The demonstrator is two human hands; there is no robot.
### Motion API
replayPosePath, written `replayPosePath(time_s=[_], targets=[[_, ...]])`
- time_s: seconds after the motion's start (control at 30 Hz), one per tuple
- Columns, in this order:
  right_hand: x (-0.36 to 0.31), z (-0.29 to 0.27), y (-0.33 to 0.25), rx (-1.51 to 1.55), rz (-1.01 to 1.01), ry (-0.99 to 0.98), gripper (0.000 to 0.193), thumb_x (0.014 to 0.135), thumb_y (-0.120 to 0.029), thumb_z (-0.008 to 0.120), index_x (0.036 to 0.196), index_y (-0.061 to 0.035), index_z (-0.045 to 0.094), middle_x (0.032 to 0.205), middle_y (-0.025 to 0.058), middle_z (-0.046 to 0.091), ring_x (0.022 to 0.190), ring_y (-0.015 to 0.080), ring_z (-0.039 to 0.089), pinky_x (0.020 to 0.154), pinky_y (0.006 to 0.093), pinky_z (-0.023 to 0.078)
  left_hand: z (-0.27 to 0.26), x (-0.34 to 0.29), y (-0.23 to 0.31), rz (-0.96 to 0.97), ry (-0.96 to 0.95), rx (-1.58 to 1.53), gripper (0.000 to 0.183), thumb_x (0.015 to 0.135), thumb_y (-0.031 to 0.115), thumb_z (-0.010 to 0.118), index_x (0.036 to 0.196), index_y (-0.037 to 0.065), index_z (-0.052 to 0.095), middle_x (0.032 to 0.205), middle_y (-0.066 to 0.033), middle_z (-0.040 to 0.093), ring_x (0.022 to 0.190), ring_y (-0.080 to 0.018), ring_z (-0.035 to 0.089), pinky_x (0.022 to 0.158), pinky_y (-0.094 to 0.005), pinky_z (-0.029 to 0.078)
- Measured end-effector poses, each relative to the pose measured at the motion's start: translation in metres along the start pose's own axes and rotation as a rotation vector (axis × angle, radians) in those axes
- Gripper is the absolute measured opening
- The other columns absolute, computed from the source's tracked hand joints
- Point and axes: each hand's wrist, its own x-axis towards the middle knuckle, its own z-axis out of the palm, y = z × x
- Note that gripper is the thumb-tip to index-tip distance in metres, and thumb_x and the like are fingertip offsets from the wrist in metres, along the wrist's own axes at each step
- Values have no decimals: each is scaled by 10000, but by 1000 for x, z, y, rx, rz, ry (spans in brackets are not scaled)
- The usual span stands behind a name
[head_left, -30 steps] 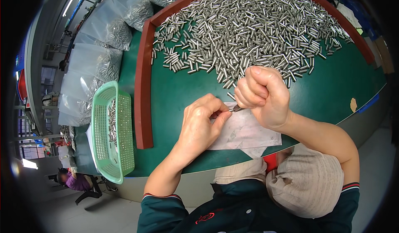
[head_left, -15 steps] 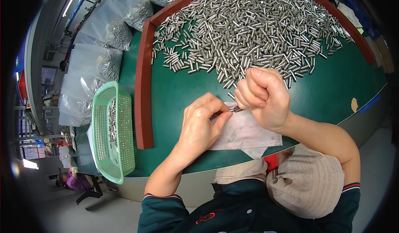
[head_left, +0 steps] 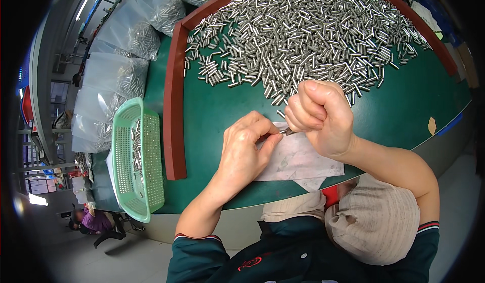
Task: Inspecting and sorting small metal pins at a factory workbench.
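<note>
Between the thumb and forefinger of my left hand [head_left: 243, 144], a small metal pin [head_left: 282, 132] is pinched. Its end meets the dark tip of a slim tool [head_left: 289, 131], which sticks out of my closed right hand [head_left: 323, 119]; the rest of the tool is hidden in the fist, so its kind does not show. Both hands are over a stained, pale cloth [head_left: 298, 159] on the green tabletop [head_left: 217, 111]. Just beyond my hands spreads a large heap of short, shiny metal pins [head_left: 313, 35]. One loose pin [head_left: 281, 114] lies near the right fist.
A red raised border [head_left: 175, 111] frames the heap at left and far side. Left of it stands a green perforated basket [head_left: 158, 177] with some pins. Clear bags of pins [head_left: 134, 76] line the far left. A person in purple [head_left: 98, 221] is in the background at lower left.
My hands, the pin and the tool keep nearly the same position. In the background, the person in purple has shifted slightly.
</note>
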Motion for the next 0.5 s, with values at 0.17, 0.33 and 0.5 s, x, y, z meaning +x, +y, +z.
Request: replayPosePath(time_s=[0.17,0.33,0.5], targets=[[0,0,2,-11,-10,-1,384,845,-198,333,478,-133,244,390,-30,238,371,79,161,384,242,160,1,1,0,-4,3,-5,84,634,-21,653,676,-9,582,663,-72,556,556,-173,536,504,-257,429],[0,1,3,-9,-27,-29,352,822,-147,389,499,-83,267,453,-25,272,418,57,233,409,230,192,1,4,3,-13,17,-61,65,629,-27,624,643,-14,561,632,-98,519,532,-233,527,491,-313,419],[-1,2,3,-71,-28,-23,343,815,-138,392,499,-70,276,464,-24,281,437,55,242,421,227,203,1,5,3,5,14,-46,65,622,-29,620,640,-15,559,621,-99,509,525,-237,520,485,-319,411]])
